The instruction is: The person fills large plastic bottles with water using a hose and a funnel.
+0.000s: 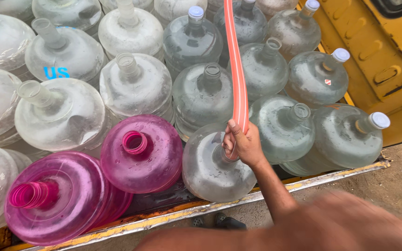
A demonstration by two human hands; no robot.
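Note:
My right hand [242,144] is shut on an orange hose [236,65] that comes down from the top of the view. The hose end goes into the neck of a clear water jug [210,169] at the front edge of a truck bed. My forearm reaches in from the lower right. My left hand is out of sight. Two pink jugs, one larger [61,195] and one smaller [143,153], stand left of that clear jug with open necks.
Several clear jugs fill the truck bed, some open, some with white or blue caps, such as one at the right [347,135]. The yellow tailgate rim [173,216] runs along the front. A yellow vehicle wall [378,51] is right, dirt ground [401,176] below.

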